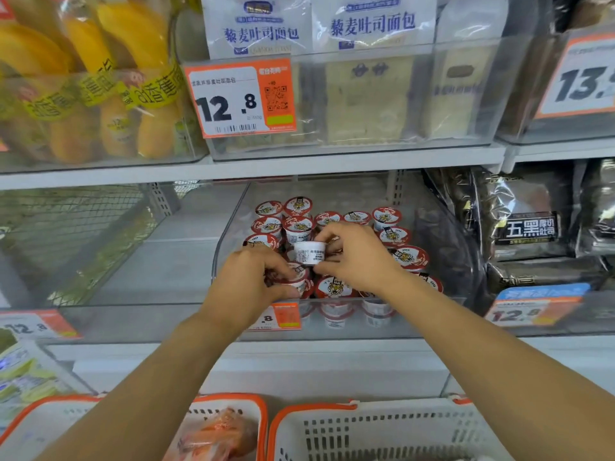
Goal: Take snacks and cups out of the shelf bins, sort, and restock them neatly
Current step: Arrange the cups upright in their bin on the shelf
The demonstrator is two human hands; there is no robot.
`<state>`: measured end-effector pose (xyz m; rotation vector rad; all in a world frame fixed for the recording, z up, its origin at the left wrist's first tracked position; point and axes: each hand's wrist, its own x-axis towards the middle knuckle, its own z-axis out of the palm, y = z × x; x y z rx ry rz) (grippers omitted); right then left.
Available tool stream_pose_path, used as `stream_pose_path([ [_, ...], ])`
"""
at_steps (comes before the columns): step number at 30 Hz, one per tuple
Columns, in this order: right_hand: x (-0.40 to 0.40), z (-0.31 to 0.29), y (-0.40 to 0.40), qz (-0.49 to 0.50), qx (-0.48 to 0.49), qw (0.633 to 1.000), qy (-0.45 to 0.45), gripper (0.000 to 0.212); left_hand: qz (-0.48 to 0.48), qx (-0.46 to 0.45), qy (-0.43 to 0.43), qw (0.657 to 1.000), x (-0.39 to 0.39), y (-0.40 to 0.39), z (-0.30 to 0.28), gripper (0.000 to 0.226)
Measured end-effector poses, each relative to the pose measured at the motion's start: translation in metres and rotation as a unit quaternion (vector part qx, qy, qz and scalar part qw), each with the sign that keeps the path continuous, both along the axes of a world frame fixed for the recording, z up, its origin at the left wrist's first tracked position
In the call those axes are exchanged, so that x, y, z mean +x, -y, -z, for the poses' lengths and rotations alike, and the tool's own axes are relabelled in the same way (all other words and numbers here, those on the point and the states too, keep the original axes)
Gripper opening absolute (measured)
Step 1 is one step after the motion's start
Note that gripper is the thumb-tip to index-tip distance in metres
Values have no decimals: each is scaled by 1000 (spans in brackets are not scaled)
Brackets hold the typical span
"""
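The cups [334, 289] in the clear bin [233, 224] have white sides and red lids with a tiger face. The price tag [241, 98] is orange round a white panel with black numbers. The bread bags [319, 24] are white with blue writing. The baskets [366, 427] are white with orange rims. The bananas [83, 78] are yellow.

Price tag [279, 317] on cup bin: left part hidden behind left hand [253, 277]. Right price tag [580, 76] cut by frame edge. Basket [376, 427] cut at bottom. Small label print unreadable.
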<state>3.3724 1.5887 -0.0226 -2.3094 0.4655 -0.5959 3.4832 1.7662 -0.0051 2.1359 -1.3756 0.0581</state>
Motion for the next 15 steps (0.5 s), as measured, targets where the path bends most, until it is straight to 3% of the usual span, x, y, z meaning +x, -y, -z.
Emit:
stream_pose_path([
  [4,7,-7,-1,62,-147,987,4,34,33,13,8,999,4,-3,-1,19],
  [7,14,-8,-9,45,-213,975,-37,32,35,17,36,999,5,-11,8,34],
  [11,19,-3,-13,-15,-194,979,-67,32,38,91,62,993,0,-22,17,69],
  [15,17,-3,-15,-29,-163,984,-63,44,39,112,83,989,-4,-25,20,79],
])
